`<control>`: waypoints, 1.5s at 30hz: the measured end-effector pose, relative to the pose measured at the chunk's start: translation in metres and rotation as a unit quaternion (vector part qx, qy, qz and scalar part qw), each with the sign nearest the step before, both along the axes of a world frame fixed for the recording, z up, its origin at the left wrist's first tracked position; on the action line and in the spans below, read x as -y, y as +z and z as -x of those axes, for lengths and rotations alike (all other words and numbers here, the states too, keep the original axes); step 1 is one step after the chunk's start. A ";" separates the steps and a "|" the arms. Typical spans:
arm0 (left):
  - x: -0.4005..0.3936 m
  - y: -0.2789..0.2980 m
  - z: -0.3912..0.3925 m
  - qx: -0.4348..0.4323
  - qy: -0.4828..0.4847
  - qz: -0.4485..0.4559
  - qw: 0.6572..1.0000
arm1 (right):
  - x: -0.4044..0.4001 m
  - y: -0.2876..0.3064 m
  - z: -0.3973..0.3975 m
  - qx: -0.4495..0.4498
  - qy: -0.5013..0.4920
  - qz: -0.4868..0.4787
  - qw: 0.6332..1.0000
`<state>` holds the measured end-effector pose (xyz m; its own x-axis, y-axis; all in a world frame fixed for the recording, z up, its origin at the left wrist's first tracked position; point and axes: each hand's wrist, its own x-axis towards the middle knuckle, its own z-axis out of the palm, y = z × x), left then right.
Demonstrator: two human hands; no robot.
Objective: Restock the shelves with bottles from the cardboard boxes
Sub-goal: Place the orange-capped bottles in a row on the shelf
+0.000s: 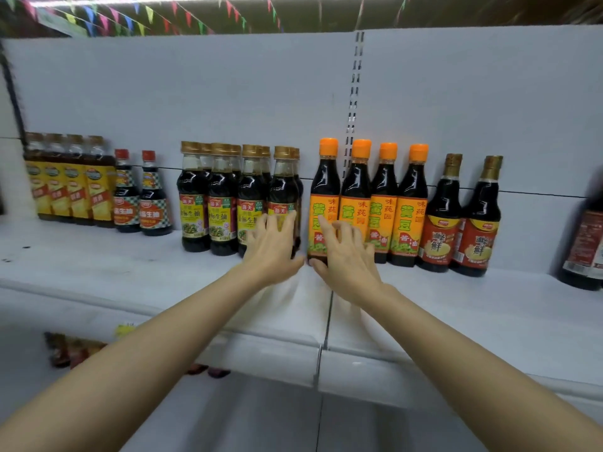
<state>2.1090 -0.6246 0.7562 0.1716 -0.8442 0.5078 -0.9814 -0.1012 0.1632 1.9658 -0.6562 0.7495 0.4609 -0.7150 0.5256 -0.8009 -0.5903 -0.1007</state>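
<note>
While left hand (pixel 272 246) rests spread on gold-capped bottle (pixel 283 190), right hand (pixel 342 252) grips orange-capped bottle (pixel 323 197).

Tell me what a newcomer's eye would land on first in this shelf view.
First, the two bare hands at the centre: the left hand against a gold-capped bottle, the right hand on the leftmost orange-capped bottle. Next, the row of four orange-capped, orange-labelled bottles just right of centre on the white shelf. Coloured pennants hang along the top.
</note>
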 end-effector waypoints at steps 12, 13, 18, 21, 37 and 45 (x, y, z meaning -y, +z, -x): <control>-0.170 0.011 -0.126 -0.002 0.225 -0.041 0.973 | -0.115 0.017 -0.153 -0.027 0.244 -0.031 0.969; -0.190 0.009 -0.142 -0.006 0.247 -0.044 0.968 | -0.129 0.016 -0.171 -0.037 0.265 -0.031 0.963; -0.308 -0.016 -0.225 -0.034 0.357 -0.122 0.926 | -0.212 -0.008 -0.275 -0.105 0.363 -0.059 0.924; -0.382 -0.038 -0.272 -0.054 0.393 -0.177 0.900 | -0.265 -0.035 -0.336 -0.164 0.398 -0.091 0.898; -0.641 -0.211 -0.437 -0.317 0.550 -0.302 0.711 | -0.500 -0.208 -0.583 -0.347 0.506 -0.206 0.762; -0.657 -0.223 -0.538 -0.294 0.590 -0.308 0.686 | -0.519 -0.232 -0.709 -0.335 0.525 -0.264 0.736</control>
<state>2.6465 0.0327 0.5335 0.9421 0.0348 -0.3334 0.0601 -0.9960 0.0659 2.6747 -0.1368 0.5174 0.9350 0.1978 -0.2945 0.0954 -0.9398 -0.3282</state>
